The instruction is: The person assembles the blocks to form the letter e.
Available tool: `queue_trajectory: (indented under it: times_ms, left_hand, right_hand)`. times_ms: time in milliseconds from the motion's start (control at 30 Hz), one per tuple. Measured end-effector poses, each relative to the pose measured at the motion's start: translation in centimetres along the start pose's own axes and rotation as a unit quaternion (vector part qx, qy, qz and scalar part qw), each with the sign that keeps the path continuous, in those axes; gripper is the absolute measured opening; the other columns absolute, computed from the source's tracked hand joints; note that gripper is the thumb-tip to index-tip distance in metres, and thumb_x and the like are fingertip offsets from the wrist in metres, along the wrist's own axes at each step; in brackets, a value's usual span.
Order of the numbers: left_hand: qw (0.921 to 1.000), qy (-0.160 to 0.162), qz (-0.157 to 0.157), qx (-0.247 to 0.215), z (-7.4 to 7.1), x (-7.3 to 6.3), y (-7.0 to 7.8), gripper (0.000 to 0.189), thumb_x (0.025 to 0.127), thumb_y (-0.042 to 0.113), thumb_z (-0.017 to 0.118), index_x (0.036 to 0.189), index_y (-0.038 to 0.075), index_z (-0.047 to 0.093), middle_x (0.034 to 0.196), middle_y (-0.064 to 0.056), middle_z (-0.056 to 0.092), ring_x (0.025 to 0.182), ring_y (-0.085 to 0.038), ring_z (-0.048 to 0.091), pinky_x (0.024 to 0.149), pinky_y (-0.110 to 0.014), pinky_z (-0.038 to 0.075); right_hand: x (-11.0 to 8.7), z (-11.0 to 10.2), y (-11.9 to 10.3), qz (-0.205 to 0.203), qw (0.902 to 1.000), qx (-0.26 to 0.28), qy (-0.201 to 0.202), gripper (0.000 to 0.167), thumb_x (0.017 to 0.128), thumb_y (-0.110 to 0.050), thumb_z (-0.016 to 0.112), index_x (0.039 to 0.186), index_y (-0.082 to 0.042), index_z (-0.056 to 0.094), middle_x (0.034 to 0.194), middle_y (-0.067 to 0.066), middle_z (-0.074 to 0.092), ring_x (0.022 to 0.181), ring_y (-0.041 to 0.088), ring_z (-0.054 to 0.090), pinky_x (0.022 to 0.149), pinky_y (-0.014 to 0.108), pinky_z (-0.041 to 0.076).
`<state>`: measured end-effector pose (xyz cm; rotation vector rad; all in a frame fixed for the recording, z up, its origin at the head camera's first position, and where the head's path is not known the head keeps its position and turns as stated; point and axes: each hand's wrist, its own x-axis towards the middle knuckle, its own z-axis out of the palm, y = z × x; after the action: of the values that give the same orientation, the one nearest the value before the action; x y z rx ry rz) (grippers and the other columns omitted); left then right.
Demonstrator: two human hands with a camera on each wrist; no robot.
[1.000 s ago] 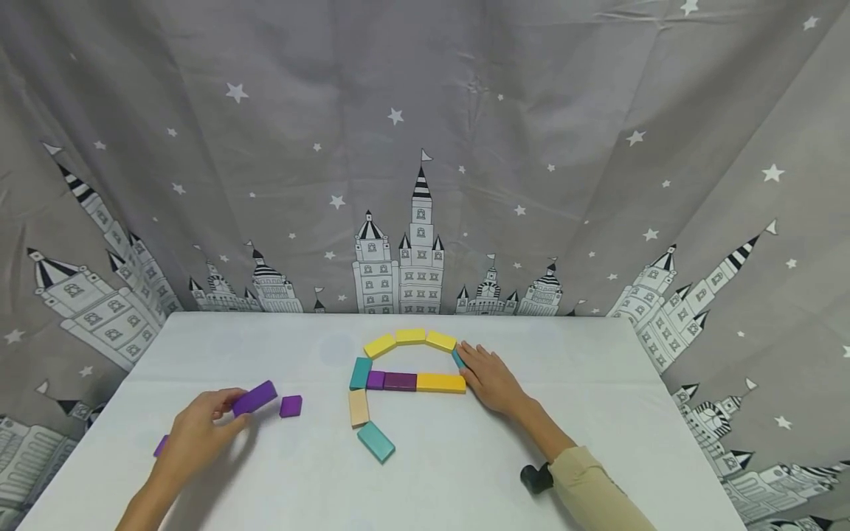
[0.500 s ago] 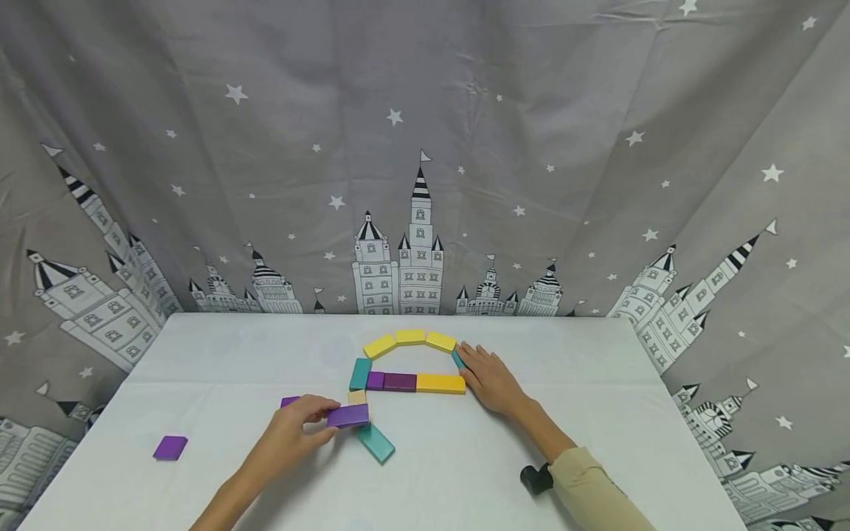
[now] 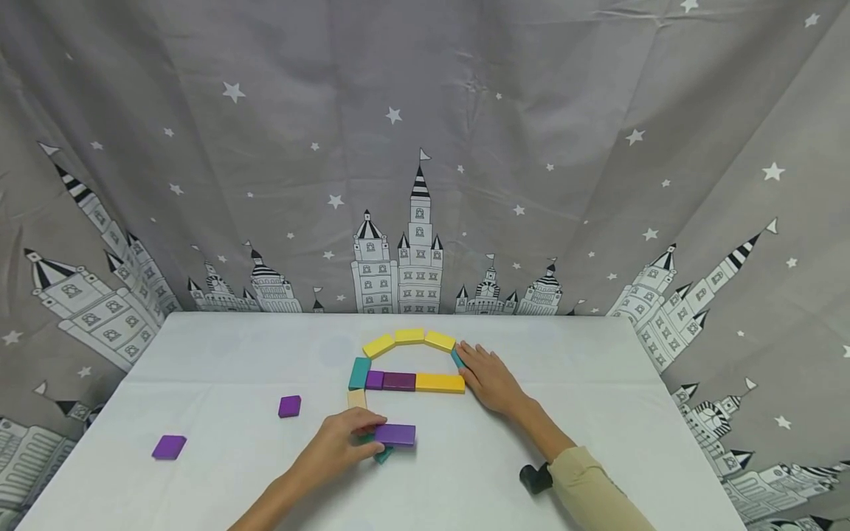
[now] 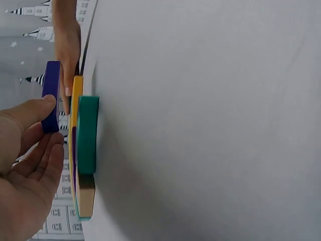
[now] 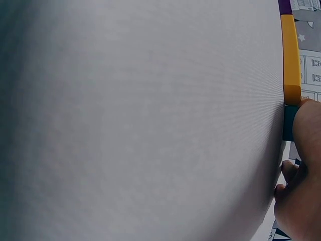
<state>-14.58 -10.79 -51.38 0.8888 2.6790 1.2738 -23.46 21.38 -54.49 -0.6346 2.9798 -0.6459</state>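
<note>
My left hand (image 3: 335,448) pinches a purple rectangular block (image 3: 396,435) between thumb and fingers. In the left wrist view the purple block (image 4: 50,95) is raised above the white tabletop. Below it in the head view, a teal block (image 3: 384,455) lies partly covered by the hand, beside a beige block (image 3: 356,399). My right hand (image 3: 493,380) lies with straight fingers over another teal block (image 3: 457,358), mostly hidden under it. That block's end (image 5: 289,123) meets the orange-yellow block (image 5: 291,60) in the right wrist view.
An arch of yellow blocks (image 3: 409,336) joins a teal block (image 3: 359,373) at left. A row with a small purple block (image 3: 375,380), a dark plum block (image 3: 399,381) and the orange-yellow one spans below. Loose purple blocks (image 3: 289,406) lie left. A black object (image 3: 535,479) is by the right sleeve.
My left hand has carried the purple block rightward from the table's left side to over the lower teal block. The right hand has stayed in place.
</note>
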Motion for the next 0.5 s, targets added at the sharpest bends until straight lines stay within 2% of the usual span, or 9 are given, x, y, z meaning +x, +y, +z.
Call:
queue_trajectory:
  times_ms: [167,333,500]
  left_hand:
    - [0.9998,-0.008,0.011,-0.016,1.0,0.2,0.5,0.033,0.083,0.011,0.082,0.112,-0.001,0.072,0.103,-0.003,0.069,0.087,-0.012,0.063,0.076,-0.027,0.056]
    - [0.9996,-0.020,-0.003,-0.020,1.6,0.1,0.7,0.031,0.084,0.012,0.081,0.112,0.002,0.072,0.104,-0.002,0.070,0.087,-0.009,0.062,0.077,-0.026,0.056]
    - [0.9994,-0.032,-0.004,-0.011,2.0,0.1,0.6,0.031,0.084,0.013,0.081,0.113,0.005,0.073,0.106,0.000,0.071,0.091,-0.008,0.062,0.081,-0.028,0.056]
  right_hand:
    - [0.0,0.0,0.0,-0.005,1.0000,0.005,0.006,0.052,0.108,-0.029,0.043,0.155,-0.008,0.036,0.158,0.011,0.034,0.144,0.039,0.029,0.115,0.060,0.022]
    - [0.0,0.0,0.0,-0.003,1.0000,-0.001,0.004,0.051,0.108,-0.030,0.042,0.155,-0.009,0.036,0.158,0.010,0.034,0.144,0.038,0.029,0.115,0.059,0.022]
    - [0.0,0.0,0.0,-0.004,1.0000,-0.003,0.005,0.051,0.108,-0.029,0.042,0.155,-0.009,0.036,0.158,0.011,0.034,0.144,0.038,0.030,0.115,0.060,0.023]
